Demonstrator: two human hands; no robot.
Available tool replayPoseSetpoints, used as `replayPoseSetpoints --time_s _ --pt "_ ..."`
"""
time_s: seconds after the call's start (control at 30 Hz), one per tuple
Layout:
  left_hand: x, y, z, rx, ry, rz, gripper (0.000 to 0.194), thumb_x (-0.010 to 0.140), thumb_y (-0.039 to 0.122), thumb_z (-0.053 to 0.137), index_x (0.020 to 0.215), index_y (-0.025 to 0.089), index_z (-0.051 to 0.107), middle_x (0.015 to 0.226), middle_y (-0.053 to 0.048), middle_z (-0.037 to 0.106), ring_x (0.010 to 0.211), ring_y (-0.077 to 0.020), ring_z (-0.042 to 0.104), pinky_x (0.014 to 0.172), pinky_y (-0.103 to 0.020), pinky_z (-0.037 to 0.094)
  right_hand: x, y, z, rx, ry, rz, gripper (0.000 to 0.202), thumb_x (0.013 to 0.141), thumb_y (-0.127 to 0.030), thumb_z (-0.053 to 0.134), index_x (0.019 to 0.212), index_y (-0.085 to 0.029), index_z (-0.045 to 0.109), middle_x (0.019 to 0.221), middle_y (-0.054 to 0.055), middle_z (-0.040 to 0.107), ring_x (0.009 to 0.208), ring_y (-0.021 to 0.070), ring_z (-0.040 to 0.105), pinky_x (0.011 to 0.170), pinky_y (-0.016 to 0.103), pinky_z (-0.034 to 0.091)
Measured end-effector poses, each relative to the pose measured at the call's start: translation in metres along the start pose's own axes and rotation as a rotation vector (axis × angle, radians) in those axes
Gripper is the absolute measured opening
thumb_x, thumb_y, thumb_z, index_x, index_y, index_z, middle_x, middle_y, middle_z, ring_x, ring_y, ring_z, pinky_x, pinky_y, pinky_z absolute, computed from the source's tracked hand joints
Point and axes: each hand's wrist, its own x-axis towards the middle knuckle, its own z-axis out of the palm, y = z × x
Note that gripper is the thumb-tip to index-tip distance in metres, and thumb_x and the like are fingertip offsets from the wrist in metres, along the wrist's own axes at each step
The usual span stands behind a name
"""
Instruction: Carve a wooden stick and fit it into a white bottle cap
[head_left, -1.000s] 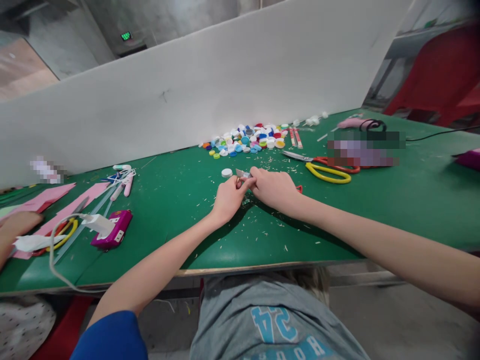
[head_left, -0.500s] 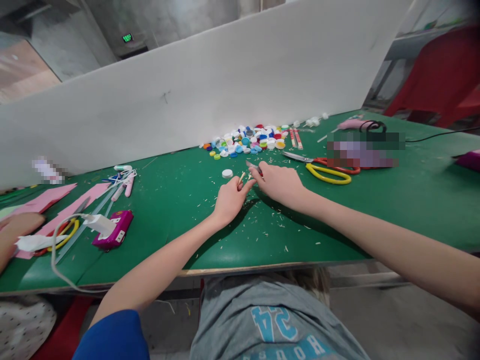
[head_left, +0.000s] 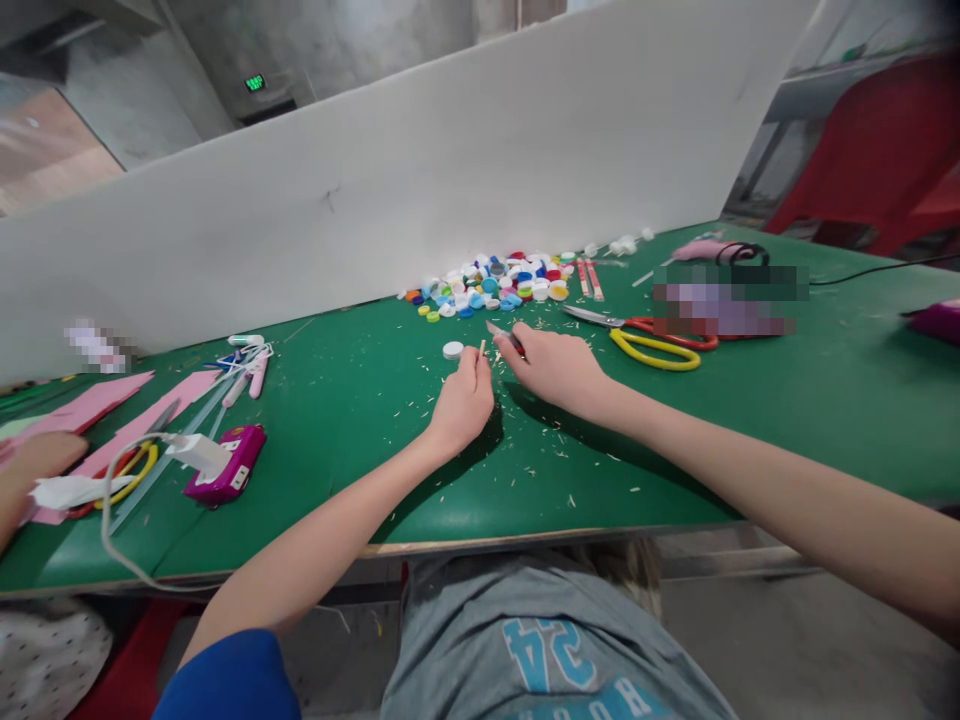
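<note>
My left hand point(head_left: 461, 402) is closed around a thin wooden stick point(head_left: 482, 348), whose pale tip pokes up past the fingers. To its right, my right hand point(head_left: 559, 368) grips a small utility knife point(head_left: 514, 341), its blade pointing up and left. The two hands are slightly apart, and most of the stick is hidden in my left fingers. Pale wood shavings point(head_left: 525, 468) lie scattered over the green table under both hands. A white bottle cap point(head_left: 453, 350) rests just beyond my left hand.
Behind my hands is a pile of coloured bottle caps point(head_left: 491, 285). Scissors point(head_left: 652, 340) with red and yellow handles lie to the right, near a pink glue gun point(head_left: 701, 249). Leftward are a purple power strip point(head_left: 229, 465), pink paper point(head_left: 82, 405) and another person's hand point(head_left: 49, 455).
My hands have moved apart, with a gap now between left fingers and right thumb. My left fingers have drawn together around the stick, which stands more upright.
</note>
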Motion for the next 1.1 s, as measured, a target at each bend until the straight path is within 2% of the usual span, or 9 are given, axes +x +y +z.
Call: replayPoseSetpoints --time_s 0.27,0.47,0.63,0.8,0.87,0.97,1.1 --pt "0.003 -0.001 -0.001 -0.096 0.005 -0.020 0.019 0.101 0.036 0.031 0.090 0.022 0.039 0.070 0.003 0.046 0.060 -0.0110 0.043 0.063 -0.026 0.032 -0.002 0.000 0.003 0.000 0.001 -0.060 0.047 0.098 -0.054 0.021 0.094 -0.019 0.054 0.083 0.008 0.069 0.066 0.0185 0.061 0.055 0.029 0.024" --pt "0.007 -0.006 0.004 -0.249 -0.012 -0.080 0.023 0.100 0.042 0.035 0.092 0.022 0.043 0.070 0.002 0.048 0.059 -0.0102 0.044 0.063 -0.026 0.037 -0.003 -0.002 0.002 -0.037 -0.083 -0.147 0.046 0.099 -0.053 0.021 0.093 -0.020 0.052 0.084 0.007 0.069 0.068 0.0187 0.061 0.055 0.028 0.023" --pt "0.007 -0.002 0.006 -0.462 -0.092 -0.191 0.024 0.098 0.042 0.038 0.085 0.022 0.037 0.061 0.006 0.035 0.046 -0.0062 0.032 0.050 -0.022 0.029 -0.004 -0.003 0.000 -0.056 -0.100 -0.168 0.047 0.100 -0.053 0.020 0.094 -0.020 0.052 0.087 0.007 0.070 0.071 0.0190 0.062 0.055 0.028 0.023" --pt "0.004 0.009 0.000 -0.607 -0.143 -0.249 0.017 0.095 0.029 0.037 0.080 0.022 0.033 0.058 0.008 0.028 0.042 -0.0048 0.025 0.043 -0.020 0.020 -0.002 0.000 0.002 -0.047 -0.108 -0.210 0.048 0.100 -0.052 0.020 0.098 -0.019 0.055 0.091 0.008 0.071 0.073 0.0190 0.061 0.057 0.029 0.024" --pt "0.004 0.011 -0.002 -0.629 -0.163 -0.254 0.015 0.093 0.028 0.037 0.080 0.022 0.034 0.057 0.008 0.026 0.041 -0.0047 0.023 0.042 -0.020 0.017 -0.002 0.001 0.003 -0.040 -0.112 -0.220 0.048 0.100 -0.052 0.020 0.099 -0.019 0.055 0.091 0.008 0.071 0.072 0.0191 0.061 0.056 0.029 0.024" --pt "0.004 0.009 -0.002 -0.630 -0.189 -0.265 0.019 0.093 0.035 0.036 0.079 0.021 0.035 0.056 0.008 0.025 0.040 -0.0048 0.021 0.042 -0.020 0.015 -0.001 0.002 0.004 -0.044 -0.125 -0.242 0.045 0.099 -0.050 0.022 0.098 -0.020 0.054 0.091 0.007 0.071 0.073 0.0196 0.062 0.055 0.028 0.024" --pt "0.003 0.005 0.001 -0.506 -0.138 -0.208 0.026 0.090 0.045 0.049 0.083 0.021 0.042 0.057 0.008 0.032 0.046 -0.0051 0.028 0.047 -0.020 0.024 -0.001 0.001 0.003 -0.065 -0.165 -0.262 0.028 0.097 -0.038 0.031 0.099 -0.020 0.053 0.095 0.007 0.072 0.077 0.0197 0.064 0.056 0.028 0.025"
